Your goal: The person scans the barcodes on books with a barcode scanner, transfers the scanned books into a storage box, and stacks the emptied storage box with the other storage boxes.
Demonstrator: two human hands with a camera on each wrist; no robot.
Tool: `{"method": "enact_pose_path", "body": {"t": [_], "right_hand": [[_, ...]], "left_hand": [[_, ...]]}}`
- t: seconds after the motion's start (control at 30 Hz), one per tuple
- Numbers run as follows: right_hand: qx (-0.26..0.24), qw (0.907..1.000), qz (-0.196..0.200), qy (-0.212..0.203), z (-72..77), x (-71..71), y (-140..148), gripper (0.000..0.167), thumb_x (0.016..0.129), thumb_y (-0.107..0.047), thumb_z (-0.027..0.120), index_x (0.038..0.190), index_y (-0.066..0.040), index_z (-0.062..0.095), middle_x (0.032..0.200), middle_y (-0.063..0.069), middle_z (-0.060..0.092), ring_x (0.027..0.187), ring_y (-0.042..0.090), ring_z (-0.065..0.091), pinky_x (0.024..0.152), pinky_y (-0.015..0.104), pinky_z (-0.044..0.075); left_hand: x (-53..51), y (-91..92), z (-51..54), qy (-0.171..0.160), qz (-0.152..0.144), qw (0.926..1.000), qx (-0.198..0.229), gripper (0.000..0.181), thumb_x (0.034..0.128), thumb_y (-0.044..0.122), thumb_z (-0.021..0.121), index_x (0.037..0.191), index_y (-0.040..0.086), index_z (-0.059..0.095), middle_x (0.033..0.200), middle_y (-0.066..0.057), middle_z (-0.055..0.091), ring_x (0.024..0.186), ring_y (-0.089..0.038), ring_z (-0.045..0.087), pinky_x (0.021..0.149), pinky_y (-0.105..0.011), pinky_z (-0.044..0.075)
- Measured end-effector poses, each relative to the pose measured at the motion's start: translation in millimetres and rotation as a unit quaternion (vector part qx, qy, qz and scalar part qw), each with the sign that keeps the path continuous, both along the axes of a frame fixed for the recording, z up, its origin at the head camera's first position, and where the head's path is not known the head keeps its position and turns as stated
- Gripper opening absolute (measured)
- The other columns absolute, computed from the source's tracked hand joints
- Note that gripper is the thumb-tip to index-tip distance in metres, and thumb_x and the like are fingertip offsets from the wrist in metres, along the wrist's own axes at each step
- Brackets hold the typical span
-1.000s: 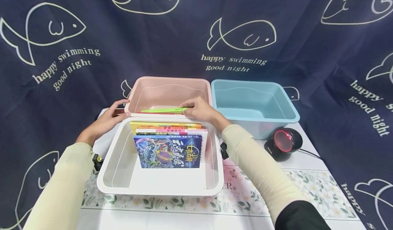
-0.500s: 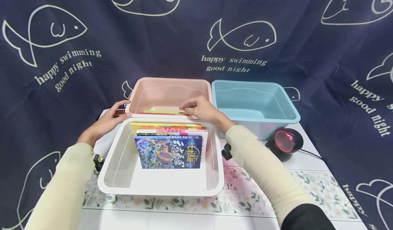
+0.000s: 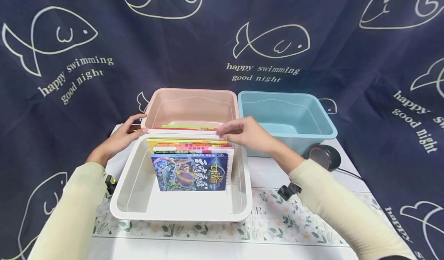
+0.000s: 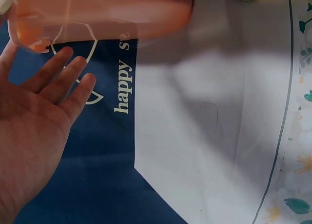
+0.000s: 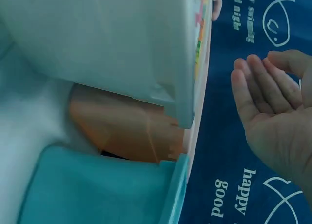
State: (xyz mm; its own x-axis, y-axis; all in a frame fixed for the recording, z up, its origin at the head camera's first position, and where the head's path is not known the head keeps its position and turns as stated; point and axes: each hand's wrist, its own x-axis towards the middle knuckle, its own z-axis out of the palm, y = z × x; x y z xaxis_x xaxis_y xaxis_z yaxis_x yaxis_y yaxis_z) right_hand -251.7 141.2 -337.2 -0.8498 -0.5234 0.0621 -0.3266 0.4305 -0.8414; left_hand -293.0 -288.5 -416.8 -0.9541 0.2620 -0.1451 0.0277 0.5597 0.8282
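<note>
In the head view my left hand [image 3: 121,137] touches the front left corner of the pink bin [image 3: 194,92] with index finger and thumb. The left wrist view shows its other fingers [image 4: 73,82] straight and off the bin. My right hand [image 3: 254,135] hovers above the back right rim of the white bin, holding nothing; its fingers [image 5: 261,80] are loosely bent in the right wrist view. A green book [image 3: 187,126] and a red book [image 3: 184,129] stand near the pink bin's front wall, mostly hidden. Several books stand in the white bin [image 3: 138,215], a blue book [image 3: 190,171] foremost.
A blue bin [image 3: 277,134] stands right of the pink one. Behind its front right corner, a black round device [image 3: 324,156] with a cable sits on the table [image 3: 208,246]. A dark blue fish-print cloth [image 3: 194,52] hangs behind the bins.
The green book has gone down into the pink bin, and my right hand has let go of it. That hand has moved right and toward me. My left hand has stayed in place.
</note>
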Motion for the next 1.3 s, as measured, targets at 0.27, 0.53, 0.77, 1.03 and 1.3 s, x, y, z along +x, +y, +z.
{"method": "enact_pose_path", "body": {"t": [0.27,0.53,0.77,1.03,1.3], "right_hand": [[0.017,0.9994,0.016,-0.024,-20.6,20.8,7.0,0.025,0.095,-0.003,0.069,0.119,-0.001,0.075,0.116,0.015,0.078,0.109,0.028,0.075,0.093,0.03,0.06],[0.049,0.9987,0.012,0.005,-30.1,24.9,-0.6,0.023,0.094,-0.003,0.07,0.116,-0.003,0.077,0.113,0.012,0.079,0.107,0.024,0.076,0.094,0.033,0.06],[0.042,0.9991,0.009,0.0,-30.5,27.9,-6.5,0.024,0.092,-0.001,0.07,0.116,-0.002,0.077,0.112,0.013,0.079,0.105,0.023,0.076,0.09,0.03,0.061],[0.038,0.9992,0.006,0.0,-31.2,31.2,-9.4,0.026,0.091,-0.002,0.071,0.116,-0.002,0.076,0.112,0.013,0.079,0.105,0.023,0.076,0.09,0.03,0.061],[0.035,0.9993,0.016,-0.006,-35.4,31.0,-23.8,0.027,0.09,0.001,0.07,0.116,-0.003,0.077,0.113,0.011,0.079,0.107,0.022,0.076,0.09,0.028,0.06]], "left_hand": [[0.4,0.1,0.4,-0.001,0.002,1.0,0.0,0.077,0.1053,0.049,0.055,0.165,0.028,0.011,0.161,-0.028,0.035,0.147,-0.049,0.038,0.116,-0.071,0.033],[-0.5,2.1,-0.7,-0.004,0.002,1.0,-0.005,0.076,0.1049,0.05,0.055,0.165,0.03,0.013,0.16,-0.028,0.037,0.144,-0.047,0.043,0.115,-0.07,0.035],[0.1,1.8,-0.6,-0.003,0.003,1.0,0.001,0.076,0.105,0.049,0.055,0.165,0.03,0.013,0.161,-0.028,0.036,0.146,-0.048,0.04,0.115,-0.071,0.034],[-0.6,1.6,-1.2,-0.002,0.0,1.0,-0.003,0.075,0.1052,0.049,0.055,0.165,0.03,0.013,0.16,-0.028,0.037,0.145,-0.048,0.041,0.116,-0.07,0.034],[0.1,0.3,0.6,0.003,-0.003,1.0,-0.002,0.075,0.1064,0.047,0.053,0.165,0.027,0.012,0.16,-0.03,0.036,0.146,-0.049,0.04,0.114,-0.07,0.036]]}}
